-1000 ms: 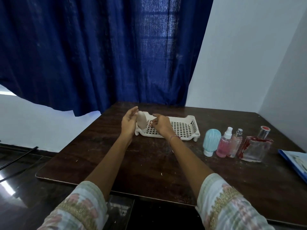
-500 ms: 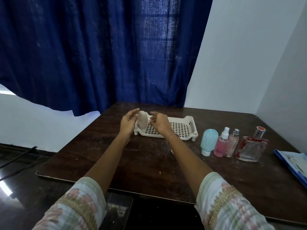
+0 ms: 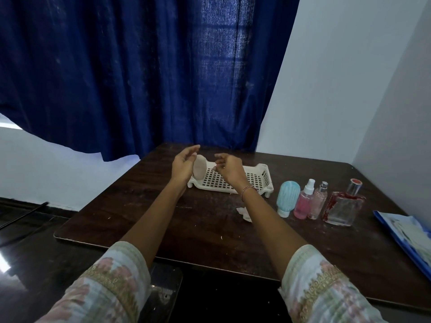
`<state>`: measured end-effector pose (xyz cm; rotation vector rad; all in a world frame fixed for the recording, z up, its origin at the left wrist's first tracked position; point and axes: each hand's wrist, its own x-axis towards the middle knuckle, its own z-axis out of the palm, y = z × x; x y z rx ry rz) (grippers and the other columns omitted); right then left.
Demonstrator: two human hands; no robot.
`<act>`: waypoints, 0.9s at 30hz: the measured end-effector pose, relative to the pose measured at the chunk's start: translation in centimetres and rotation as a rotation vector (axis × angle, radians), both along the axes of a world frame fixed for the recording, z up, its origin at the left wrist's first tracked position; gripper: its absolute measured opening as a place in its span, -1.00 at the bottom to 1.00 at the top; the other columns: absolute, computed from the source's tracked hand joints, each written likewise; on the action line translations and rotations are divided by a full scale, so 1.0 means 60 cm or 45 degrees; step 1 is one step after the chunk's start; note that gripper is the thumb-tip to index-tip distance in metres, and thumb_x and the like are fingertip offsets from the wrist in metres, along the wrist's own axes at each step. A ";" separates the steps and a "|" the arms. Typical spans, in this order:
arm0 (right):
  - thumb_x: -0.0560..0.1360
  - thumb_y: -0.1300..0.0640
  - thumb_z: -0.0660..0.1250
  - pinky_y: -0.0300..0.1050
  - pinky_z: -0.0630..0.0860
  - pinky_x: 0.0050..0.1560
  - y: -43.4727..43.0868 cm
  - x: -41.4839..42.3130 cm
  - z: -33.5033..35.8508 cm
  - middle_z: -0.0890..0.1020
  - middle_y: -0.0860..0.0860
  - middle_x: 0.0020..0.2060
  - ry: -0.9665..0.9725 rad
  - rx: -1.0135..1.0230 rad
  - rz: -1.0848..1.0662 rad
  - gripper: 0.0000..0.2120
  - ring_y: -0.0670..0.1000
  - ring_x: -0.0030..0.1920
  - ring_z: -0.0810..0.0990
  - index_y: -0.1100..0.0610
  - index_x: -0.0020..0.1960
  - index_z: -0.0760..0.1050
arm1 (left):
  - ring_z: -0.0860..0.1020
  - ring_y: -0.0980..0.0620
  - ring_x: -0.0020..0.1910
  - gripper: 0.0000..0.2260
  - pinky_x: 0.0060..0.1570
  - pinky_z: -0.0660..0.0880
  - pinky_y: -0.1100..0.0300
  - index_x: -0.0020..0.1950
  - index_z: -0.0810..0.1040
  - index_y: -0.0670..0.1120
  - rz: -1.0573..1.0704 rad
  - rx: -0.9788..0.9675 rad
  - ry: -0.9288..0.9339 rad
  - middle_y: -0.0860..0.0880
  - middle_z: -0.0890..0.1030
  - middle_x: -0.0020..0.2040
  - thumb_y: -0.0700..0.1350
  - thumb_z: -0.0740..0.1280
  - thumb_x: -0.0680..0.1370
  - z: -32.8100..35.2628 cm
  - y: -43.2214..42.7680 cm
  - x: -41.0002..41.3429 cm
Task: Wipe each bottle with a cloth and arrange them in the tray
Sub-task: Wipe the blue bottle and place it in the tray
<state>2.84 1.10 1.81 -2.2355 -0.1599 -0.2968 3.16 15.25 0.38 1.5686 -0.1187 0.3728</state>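
The dark counter (image 3: pixel 210 229) carries a white slotted tray (image 3: pixel 262 174) at its far middle. The left hand (image 3: pixel 184 166), fingers loosely spread, is just beside a pale bottle (image 3: pixel 199 167) standing in the tray's left end. The right hand (image 3: pixel 229 170), loosely curled, holds nothing. A row of four bottles (image 3: pixel 304 202) stands right of the tray, and a crumpled cloth (image 3: pixel 243 212) lies nearer.
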 end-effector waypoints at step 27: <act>0.46 0.35 0.33 -0.08 0.50 -0.02 -0.278 -0.155 0.026 0.62 0.20 -0.04 -0.151 -0.978 -0.419 -0.85 0.16 0.00 0.59 0.30 0.02 0.57 | 0.55 0.05 0.13 -0.71 0.11 0.48 0.24 0.22 0.56 -0.16 -0.538 0.631 -0.105 -0.09 0.61 0.16 -0.29 0.35 0.50 -0.003 -0.306 -0.097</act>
